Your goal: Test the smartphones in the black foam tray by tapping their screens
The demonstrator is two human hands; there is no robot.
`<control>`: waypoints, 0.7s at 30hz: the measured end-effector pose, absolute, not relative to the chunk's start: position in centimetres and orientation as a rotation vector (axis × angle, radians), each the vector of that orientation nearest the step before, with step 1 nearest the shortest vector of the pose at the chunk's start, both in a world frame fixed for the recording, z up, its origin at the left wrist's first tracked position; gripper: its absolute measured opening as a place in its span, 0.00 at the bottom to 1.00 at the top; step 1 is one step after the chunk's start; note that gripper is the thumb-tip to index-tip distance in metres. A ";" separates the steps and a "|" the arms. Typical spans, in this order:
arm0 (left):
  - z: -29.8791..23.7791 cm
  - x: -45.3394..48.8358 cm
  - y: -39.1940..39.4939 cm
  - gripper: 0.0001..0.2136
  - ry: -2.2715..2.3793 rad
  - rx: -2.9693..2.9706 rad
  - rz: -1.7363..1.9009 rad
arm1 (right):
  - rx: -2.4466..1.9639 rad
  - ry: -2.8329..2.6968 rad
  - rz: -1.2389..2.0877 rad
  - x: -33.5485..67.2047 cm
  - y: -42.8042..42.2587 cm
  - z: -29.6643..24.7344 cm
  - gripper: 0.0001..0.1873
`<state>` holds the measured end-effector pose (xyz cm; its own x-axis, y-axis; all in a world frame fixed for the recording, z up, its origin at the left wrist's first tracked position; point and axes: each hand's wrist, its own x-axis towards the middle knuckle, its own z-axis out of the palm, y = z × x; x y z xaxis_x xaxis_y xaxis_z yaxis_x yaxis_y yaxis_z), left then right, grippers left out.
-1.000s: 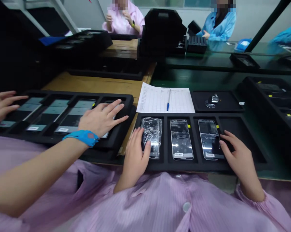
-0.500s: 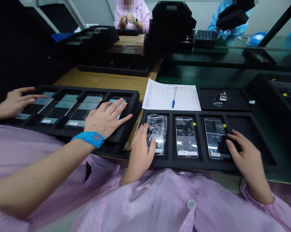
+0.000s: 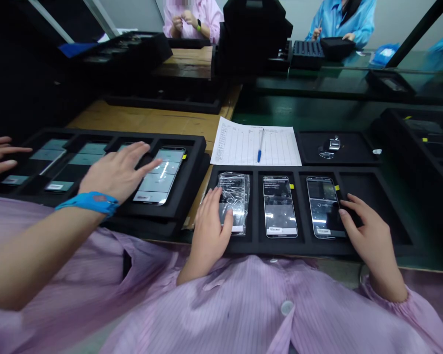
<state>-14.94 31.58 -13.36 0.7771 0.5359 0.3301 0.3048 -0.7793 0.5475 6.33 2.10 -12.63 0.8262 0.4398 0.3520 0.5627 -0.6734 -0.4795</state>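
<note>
A black foam tray (image 3: 260, 246) lies in front of me, with three smartphones in its compartments and nothing in the far right one. My left hand (image 3: 211, 228) rests with fingers stretched over the left edge of a smartphone in crinkled clear film (image 3: 236, 201). A bare smartphone (image 3: 280, 206) with a lit screen sits in the second compartment. My right hand (image 3: 369, 228) lies with fingers apart at the right edge of the third smartphone (image 3: 322, 209), fingertips at its side. Neither hand grips anything.
On my left, a co-worker's hand with a blue wristband (image 3: 111, 172) is over another tray of phones (image 3: 188, 196). Behind my tray lie a printed sheet (image 3: 239, 142), a blue pen (image 3: 260, 147) and a small tray (image 3: 354, 150) holding a shiny metal-and-clear object (image 3: 332, 145).
The co-worker's hands beside me have moved left, uncovering the rightmost phone in that tray. Across the bench, the person in blue has lowered a black box. My hands hold their places.
</note>
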 end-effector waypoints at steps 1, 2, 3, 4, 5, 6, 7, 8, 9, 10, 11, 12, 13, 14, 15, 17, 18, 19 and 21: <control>-13.2 -14.8 31.4 0.25 0.656 2.497 0.663 | -2.417 -0.740 -0.278 6.3 2.1 -12.6 0.21; -13.1 -14.7 31.3 0.25 0.676 2.497 0.665 | -2.415 -0.744 -0.280 6.3 2.1 -12.7 0.21; -13.0 -14.6 31.2 0.24 0.687 2.496 0.666 | -2.414 -0.748 -0.281 6.3 2.1 -12.7 0.21; -12.9 -14.6 31.2 0.24 0.688 2.494 0.667 | -2.412 -0.749 -0.282 6.4 2.0 -12.8 0.21; -12.9 -14.5 31.2 0.24 0.686 2.491 0.669 | -2.409 -0.747 -0.284 6.4 2.0 -12.8 0.21; -13.0 -14.5 31.2 0.24 0.686 2.487 0.675 | -2.407 -0.743 -0.286 6.4 2.0 -12.8 0.21; -13.0 -14.5 31.2 0.24 0.686 2.483 0.680 | -2.407 -0.741 -0.284 6.4 2.0 -12.9 0.21; -13.1 -14.5 31.2 0.24 0.687 2.479 0.685 | -2.408 -0.738 -0.282 6.4 2.0 -12.9 0.21; -13.1 -14.5 31.2 0.24 0.686 2.475 0.688 | -2.409 -0.735 -0.278 6.4 2.0 -12.9 0.21; -13.2 -14.6 31.2 0.24 0.684 2.474 0.690 | -2.410 -0.733 -0.275 6.4 2.0 -12.9 0.22; -13.2 -14.6 31.2 0.24 0.683 2.474 0.691 | -2.410 -0.732 -0.270 6.4 2.0 -12.9 0.22; -13.2 -14.6 31.2 0.24 0.681 2.474 0.691 | -2.411 -0.731 -0.266 6.4 2.0 -12.9 0.22; -13.2 -14.6 31.2 0.24 0.681 2.475 0.690 | -2.410 -0.731 -0.266 6.4 2.0 -12.9 0.22; -13.2 -14.6 31.2 0.24 0.681 2.476 0.690 | -2.409 -0.734 -0.267 6.4 2.0 -12.9 0.22; -13.2 -14.6 31.2 0.24 0.680 2.477 0.689 | -2.410 -0.736 -0.267 6.4 2.0 -12.9 0.22; -13.2 -14.6 31.2 0.24 0.680 2.478 0.686 | -2.411 -0.737 -0.271 6.4 2.0 -12.9 0.22; -13.2 -14.6 31.2 0.24 0.681 2.478 0.684 | -2.411 -0.736 -0.271 6.4 2.0 -12.9 0.22; -13.1 -14.6 31.2 0.24 0.683 2.478 0.680 | -2.413 -0.735 -0.268 6.4 2.0 -12.9 0.22; -13.1 -14.6 31.2 0.25 0.687 2.475 0.671 | -2.416 -0.734 -0.267 6.4 1.9 -12.8 0.22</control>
